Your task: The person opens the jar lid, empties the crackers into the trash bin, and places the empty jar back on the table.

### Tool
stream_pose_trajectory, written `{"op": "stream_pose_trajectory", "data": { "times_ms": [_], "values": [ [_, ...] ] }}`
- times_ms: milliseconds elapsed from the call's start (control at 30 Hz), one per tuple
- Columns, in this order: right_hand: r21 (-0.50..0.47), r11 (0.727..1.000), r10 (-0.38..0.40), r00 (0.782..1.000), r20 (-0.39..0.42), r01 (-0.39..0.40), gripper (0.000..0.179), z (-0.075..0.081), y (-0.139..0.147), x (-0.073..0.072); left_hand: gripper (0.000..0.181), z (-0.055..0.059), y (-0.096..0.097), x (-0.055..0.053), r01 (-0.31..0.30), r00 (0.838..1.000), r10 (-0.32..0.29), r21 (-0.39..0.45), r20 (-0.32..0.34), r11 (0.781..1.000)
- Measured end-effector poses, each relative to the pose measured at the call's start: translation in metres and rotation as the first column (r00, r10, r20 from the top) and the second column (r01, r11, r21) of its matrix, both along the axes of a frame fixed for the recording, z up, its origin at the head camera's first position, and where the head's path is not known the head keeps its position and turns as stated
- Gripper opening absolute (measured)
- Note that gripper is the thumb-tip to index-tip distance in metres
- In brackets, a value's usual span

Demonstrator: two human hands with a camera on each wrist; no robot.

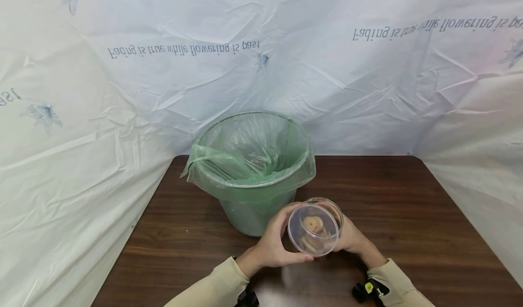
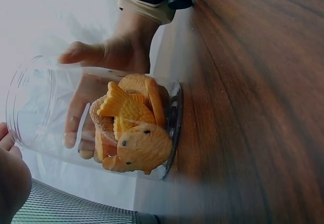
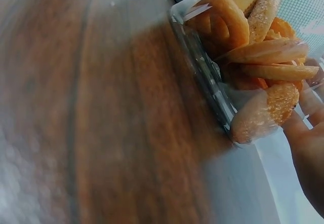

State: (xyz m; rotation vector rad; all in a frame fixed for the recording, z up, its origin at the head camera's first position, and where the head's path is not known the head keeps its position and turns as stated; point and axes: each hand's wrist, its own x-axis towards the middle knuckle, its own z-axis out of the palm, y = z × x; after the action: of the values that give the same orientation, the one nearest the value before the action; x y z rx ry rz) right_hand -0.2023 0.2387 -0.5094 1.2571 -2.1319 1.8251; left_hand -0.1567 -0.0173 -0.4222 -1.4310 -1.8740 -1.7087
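Observation:
A clear screw-top jar (image 2: 71, 107) stands upright on the table with several cookies in its lower part. Among them are a fish-shaped cookie (image 2: 124, 110), one shaped like a face (image 2: 144, 148) and sesame-coated ones (image 3: 283, 102). My right hand (image 1: 349, 236) wraps round the jar's side, fingers visible through the plastic in the left wrist view. At the jar's mouth, my left hand (image 1: 278, 241) holds a clear round lid (image 1: 306, 245) between thumb and fingers. The lid sits off-centre, overlapping the jar's rim in the head view.
A mesh bin (image 1: 253, 216) lined with a green plastic bag (image 1: 245, 193) stands just beyond my left hand. Dark wood tabletop (image 1: 408, 216) spreads around it. Printed white sheeting (image 1: 367, 80) hangs behind and on both sides.

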Motion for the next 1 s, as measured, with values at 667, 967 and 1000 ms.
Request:
{"op": "stream_pose_trajectory", "data": {
  "times_ms": [667, 967, 1000],
  "values": [
    [-0.037, 0.997, 0.07, 0.995, 0.066, -0.067, 0.098, -0.001, -0.003, 0.004, 0.108, -0.031, -0.01, -0.003, 0.158, 0.984, -0.163, 0.07, 0.074, 0.985],
    [-0.046, 0.996, 0.078, 0.993, 0.084, -0.075, 0.099, 0.002, -0.003, 0.004, 0.114, -0.036, -0.015, -0.003, 0.109, 0.993, -0.112, 0.056, 0.045, 0.992],
    [-0.048, 0.996, 0.079, 0.992, 0.096, -0.075, 0.099, 0.002, -0.003, 0.004, 0.114, -0.038, -0.015, -0.004, 0.102, 0.993, -0.105, 0.053, 0.049, 0.993]
  ]
}}
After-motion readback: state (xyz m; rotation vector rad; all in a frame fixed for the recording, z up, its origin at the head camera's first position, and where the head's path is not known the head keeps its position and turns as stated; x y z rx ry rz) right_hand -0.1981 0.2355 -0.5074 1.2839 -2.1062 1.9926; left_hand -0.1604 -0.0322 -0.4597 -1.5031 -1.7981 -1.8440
